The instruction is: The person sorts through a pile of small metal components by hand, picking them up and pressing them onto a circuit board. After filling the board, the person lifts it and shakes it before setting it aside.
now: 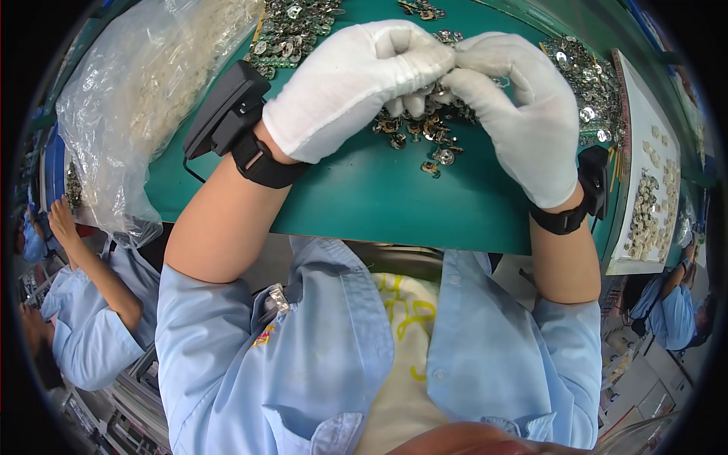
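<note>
Both of my hands wear white gloves and meet over a green work surface (341, 205). My left hand (356, 80) is closed, its thumb and fingers pinched together. Opposite it, my right hand (527, 106) is also closed, with its fingertips against those of the left. Whatever sits between the fingertips is too small and covered to make out. Under and just in front of the fingers lies a loose heap of small metal parts (436, 130), shiny silver and brass-coloured, partly hidden by the gloves.
More small metal parts (292, 34) lie at the far left, and another pile (580, 76) at the far right. A clear plastic bag (136, 114) of pale pieces is on the left. A white tray (629, 235) with small pieces stands right. Co-workers (98, 318) sit on both sides.
</note>
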### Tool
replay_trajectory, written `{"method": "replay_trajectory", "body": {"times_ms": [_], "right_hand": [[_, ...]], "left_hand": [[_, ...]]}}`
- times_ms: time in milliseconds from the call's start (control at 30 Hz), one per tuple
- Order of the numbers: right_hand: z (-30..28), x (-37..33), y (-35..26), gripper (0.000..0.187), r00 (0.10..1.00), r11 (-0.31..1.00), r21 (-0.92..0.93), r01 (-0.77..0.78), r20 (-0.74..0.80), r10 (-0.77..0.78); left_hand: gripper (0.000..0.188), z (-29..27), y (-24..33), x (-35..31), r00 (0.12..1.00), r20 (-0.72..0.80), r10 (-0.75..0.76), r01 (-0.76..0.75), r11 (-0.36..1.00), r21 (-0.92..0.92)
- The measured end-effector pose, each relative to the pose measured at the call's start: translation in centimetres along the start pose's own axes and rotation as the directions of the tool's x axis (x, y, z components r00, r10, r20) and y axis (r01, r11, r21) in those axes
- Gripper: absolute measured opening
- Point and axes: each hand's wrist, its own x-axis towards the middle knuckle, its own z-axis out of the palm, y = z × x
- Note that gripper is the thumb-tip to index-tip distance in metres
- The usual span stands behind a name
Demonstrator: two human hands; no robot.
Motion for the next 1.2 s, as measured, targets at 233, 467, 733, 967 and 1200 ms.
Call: {"method": "replay_trajectory", "body": {"times_ms": [233, 467, 733, 967, 1200], "right_hand": [[-0.3, -0.2, 0.6, 0.008, 0.968, 0.887, 0.387, -0.251, 0.118, 0.223], [0.1, -0.6, 1.5, 0.01, 0.957, 0.758, 0.586, -0.285, 0.126, 0.263], [-0.8, 0.2, -0.1, 0.019, 0.887, 0.857, 0.289, -0.426, -0.054, 0.459], [-0.9, 0.8, 0.0, 0.017, 0.891, 0.888, 0.127, -0.442, -0.047, 0.451], [-0.8, 0.4, 0.4, 0.017, 0.873, 0.86, 0.253, -0.442, -0.096, 0.477]], "left_hand": [[0.026, -0.3, 0.3, 0.0, 0.984, 0.127, -0.127, 0.133, 0.99, -0.047], [0.025, -0.5, -0.2, -0.2, 0.961, 0.257, -0.102, 0.2, 0.898, -0.393], [0.033, 0.9, 1.5, 0.2, 0.994, -0.109, -0.003, 0.016, 0.993, 0.121], [0.024, -1.5, -2.6, 2.4, 0.627, 0.162, 0.762, -0.775, 0.591, 0.221], [0.021, 1.1, 2.1, 0.3, 0.981, -0.19, -0.034, 0.059, 0.99, 0.129]]}}
